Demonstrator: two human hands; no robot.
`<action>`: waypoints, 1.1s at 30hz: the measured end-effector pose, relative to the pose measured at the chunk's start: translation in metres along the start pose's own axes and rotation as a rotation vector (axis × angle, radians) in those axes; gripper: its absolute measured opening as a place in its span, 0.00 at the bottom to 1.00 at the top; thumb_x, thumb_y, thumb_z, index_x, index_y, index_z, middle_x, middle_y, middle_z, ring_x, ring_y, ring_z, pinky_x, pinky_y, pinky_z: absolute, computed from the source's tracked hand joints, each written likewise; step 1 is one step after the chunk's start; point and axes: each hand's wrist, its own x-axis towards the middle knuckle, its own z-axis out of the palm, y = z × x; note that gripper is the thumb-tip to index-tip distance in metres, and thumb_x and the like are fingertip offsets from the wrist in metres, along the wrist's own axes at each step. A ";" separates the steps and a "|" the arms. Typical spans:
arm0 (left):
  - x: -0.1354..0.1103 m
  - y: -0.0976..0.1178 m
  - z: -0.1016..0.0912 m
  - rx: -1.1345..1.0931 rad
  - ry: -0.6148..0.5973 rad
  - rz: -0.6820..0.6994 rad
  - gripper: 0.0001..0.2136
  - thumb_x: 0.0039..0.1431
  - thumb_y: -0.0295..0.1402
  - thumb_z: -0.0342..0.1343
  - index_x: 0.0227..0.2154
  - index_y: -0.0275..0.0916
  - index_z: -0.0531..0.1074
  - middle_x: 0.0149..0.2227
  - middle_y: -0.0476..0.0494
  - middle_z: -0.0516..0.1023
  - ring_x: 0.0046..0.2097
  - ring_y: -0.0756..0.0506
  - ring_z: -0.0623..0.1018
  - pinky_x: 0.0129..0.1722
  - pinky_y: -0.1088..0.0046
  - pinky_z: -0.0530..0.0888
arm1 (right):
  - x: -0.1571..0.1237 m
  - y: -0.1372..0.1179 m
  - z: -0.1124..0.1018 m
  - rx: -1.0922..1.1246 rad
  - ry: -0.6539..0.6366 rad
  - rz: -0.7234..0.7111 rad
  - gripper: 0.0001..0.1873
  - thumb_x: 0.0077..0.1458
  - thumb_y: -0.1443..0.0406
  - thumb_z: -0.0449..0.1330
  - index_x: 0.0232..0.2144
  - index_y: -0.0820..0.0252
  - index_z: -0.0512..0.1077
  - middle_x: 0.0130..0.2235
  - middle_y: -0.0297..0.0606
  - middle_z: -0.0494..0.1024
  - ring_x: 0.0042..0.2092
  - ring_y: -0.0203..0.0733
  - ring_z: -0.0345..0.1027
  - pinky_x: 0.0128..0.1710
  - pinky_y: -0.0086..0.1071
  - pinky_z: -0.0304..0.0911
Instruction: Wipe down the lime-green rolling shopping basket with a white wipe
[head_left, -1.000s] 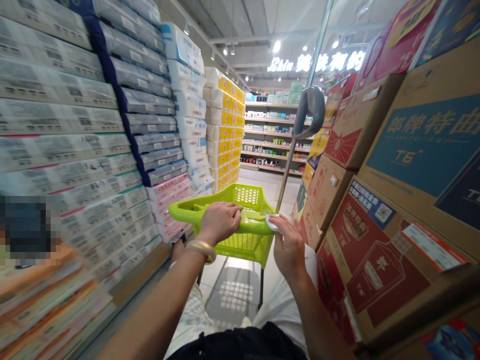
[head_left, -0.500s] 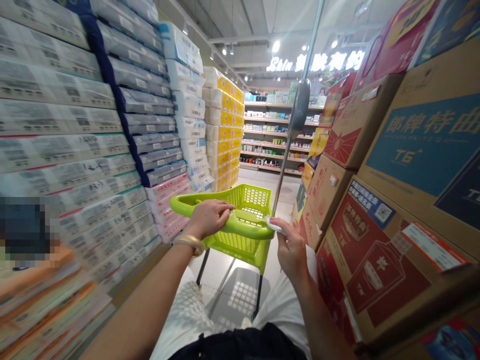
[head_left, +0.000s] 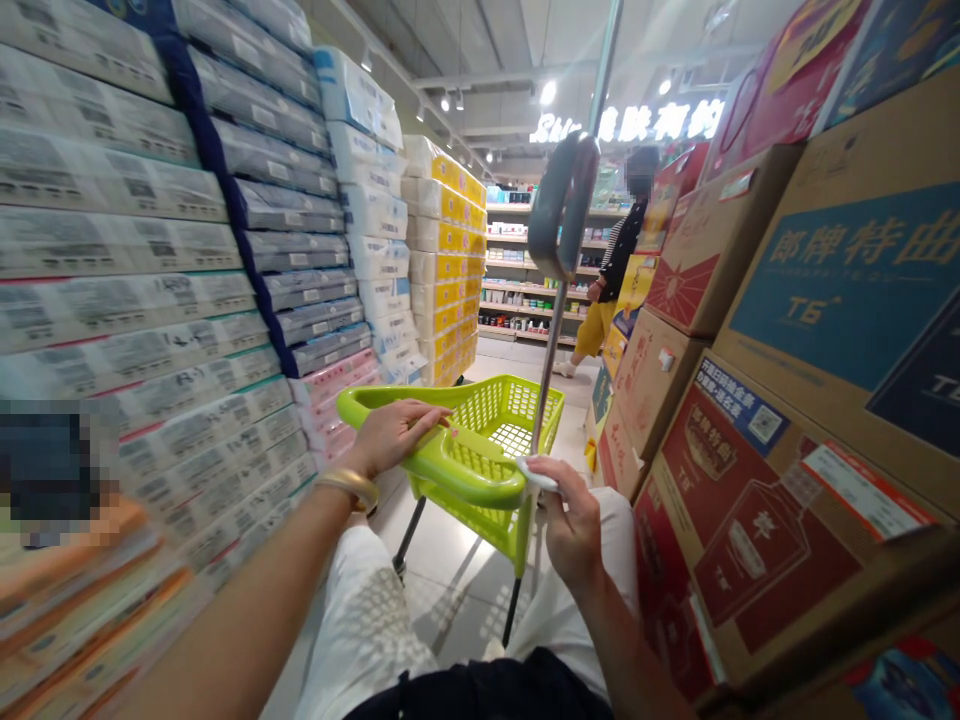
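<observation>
My left hand [head_left: 397, 437] lies over the handle of a lime-green plastic shopping cart [head_left: 480, 482], its fingers together and bent over the bar; a gold bangle circles that wrist. Between the thumb and fingers of my right hand [head_left: 574, 515] is a small smooth white item [head_left: 538, 474], close against the handle's right corner. What it is, I cannot make out. A long thin metal pole [head_left: 551, 350] with a grey loop [head_left: 564, 208] slants down to this hand; whether the fingers grip the pole too is hidden. The cart's basket shows a bare lattice bottom.
Stacked tissue packs [head_left: 255, 250] wall the left side. Cardboard cartons [head_left: 847, 250] are piled close on the right. Ahead, a person [head_left: 611, 265] in yellow trousers stands by stocked shelves [head_left: 517, 260]. Pale floor tiles [head_left: 510, 350] lie between the stacks.
The cart handle and both hands have shifted slightly down and left. The pole's grey loop has turned, showing its opening. A person has come into view near the shelves.
</observation>
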 end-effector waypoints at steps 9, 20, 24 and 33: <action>-0.002 0.035 -0.003 0.042 0.269 -0.089 0.22 0.58 0.37 0.49 0.54 0.40 0.72 0.45 0.44 0.82 0.48 0.42 0.79 0.54 0.63 0.72 | -0.009 -0.007 0.007 -0.051 -0.009 -0.106 0.13 0.64 0.70 0.52 0.43 0.53 0.74 0.46 0.40 0.82 0.51 0.45 0.74 0.56 0.45 0.62; 0.002 0.111 0.031 0.066 -0.180 -0.114 0.13 0.61 0.39 0.49 0.32 0.41 0.78 0.37 0.44 0.83 0.40 0.43 0.80 0.38 0.71 0.72 | -0.017 -0.009 0.022 -0.087 -0.066 -0.218 0.18 0.63 0.73 0.49 0.47 0.53 0.74 0.48 0.39 0.81 0.54 0.43 0.73 0.57 0.43 0.62; 0.001 0.099 0.032 0.059 -0.192 -0.070 0.14 0.62 0.40 0.49 0.31 0.40 0.77 0.35 0.45 0.83 0.37 0.45 0.80 0.36 0.72 0.70 | -0.019 0.008 0.023 -0.118 -0.001 -0.139 0.17 0.63 0.72 0.49 0.45 0.54 0.74 0.46 0.40 0.82 0.52 0.43 0.74 0.55 0.42 0.63; -0.008 0.079 0.022 0.023 -0.182 -0.013 0.14 0.62 0.40 0.50 0.29 0.40 0.77 0.33 0.46 0.83 0.36 0.45 0.80 0.37 0.73 0.69 | -0.023 0.003 0.033 -0.129 -0.078 -0.183 0.21 0.61 0.75 0.47 0.47 0.53 0.74 0.49 0.38 0.81 0.55 0.42 0.72 0.57 0.42 0.60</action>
